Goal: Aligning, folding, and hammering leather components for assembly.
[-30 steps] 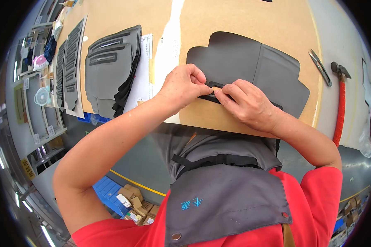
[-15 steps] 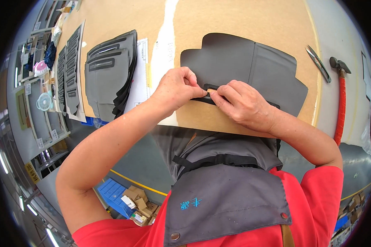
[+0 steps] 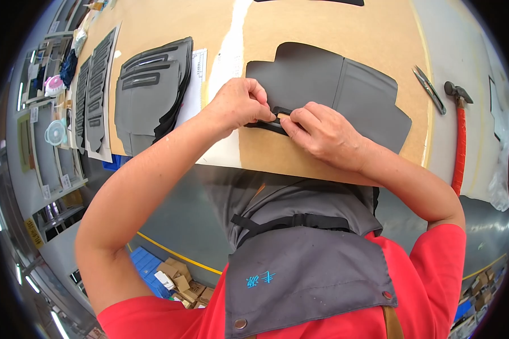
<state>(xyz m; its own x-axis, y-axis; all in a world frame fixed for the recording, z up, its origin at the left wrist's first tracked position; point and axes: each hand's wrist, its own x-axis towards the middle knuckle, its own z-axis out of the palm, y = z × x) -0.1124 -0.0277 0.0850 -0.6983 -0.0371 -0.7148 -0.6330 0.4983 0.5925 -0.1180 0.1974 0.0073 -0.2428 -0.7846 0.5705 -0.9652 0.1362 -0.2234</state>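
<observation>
A dark grey leather-like panel [image 3: 305, 73] with a stepped outline lies flat on the tan-covered table. Along its near edge runs a raised black strip [image 3: 267, 125]. My left hand [image 3: 240, 104] pinches at the strip with thumb and forefinger, the tips close together. Just beside it, my right hand [image 3: 322, 135] is closed over the strip's slot, fingers bent and pressed down. A small tan piece [image 3: 283, 116] shows at the right fingertips; whether it is held or worn on a finger cannot be made out. The right hand hides part of the near edge.
Left of my hands lies a stack of grey panels [image 3: 147, 101] on white paper [image 3: 198, 79]. Farther left are slotted grey strips [image 3: 99, 85]. Thread snips [image 3: 431, 90] and a red-handled hammer [image 3: 459, 141] lie at the right. Another dark piece [image 3: 316, 1] shows at the far edge.
The view has shifted slightly, bringing a dark piece in at the top edge. Both hands remain together at the strip, with only slight finger movement.
</observation>
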